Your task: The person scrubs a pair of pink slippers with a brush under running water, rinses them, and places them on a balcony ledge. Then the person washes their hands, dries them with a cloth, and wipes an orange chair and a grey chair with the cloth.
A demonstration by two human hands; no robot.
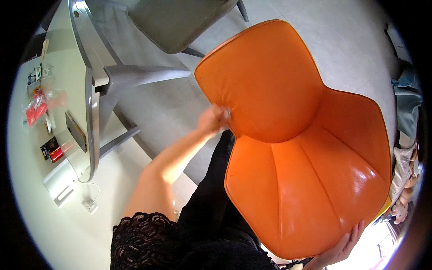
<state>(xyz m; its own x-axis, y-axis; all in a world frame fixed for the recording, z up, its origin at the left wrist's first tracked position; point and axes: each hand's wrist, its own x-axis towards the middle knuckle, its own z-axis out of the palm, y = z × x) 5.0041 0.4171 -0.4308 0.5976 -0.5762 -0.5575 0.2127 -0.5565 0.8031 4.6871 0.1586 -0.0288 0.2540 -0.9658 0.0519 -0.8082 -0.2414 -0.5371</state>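
Observation:
An orange leather-look chair (297, 153) fills the middle and right of the head view, its smooth panel away from me and its seamed, shell-like part near my body. My right hand (339, 249) grips the near right rim of the seamed part, with fingertips showing along the edge. At the left side of the smooth panel, my left hand (214, 120) is curled closed and slightly blurred against the orange surface. Something small and whitish shows at its fingers, too smeared to name.
To the left stands a white table (27, 180) with a grey metal leg (144, 74). On it lie a phone (76, 131), a red packet (36, 110) and a white box-like device (60, 182). A grey chair (175, 22) is beyond; cloths (407, 103) and plush toys (399, 209) line the right.

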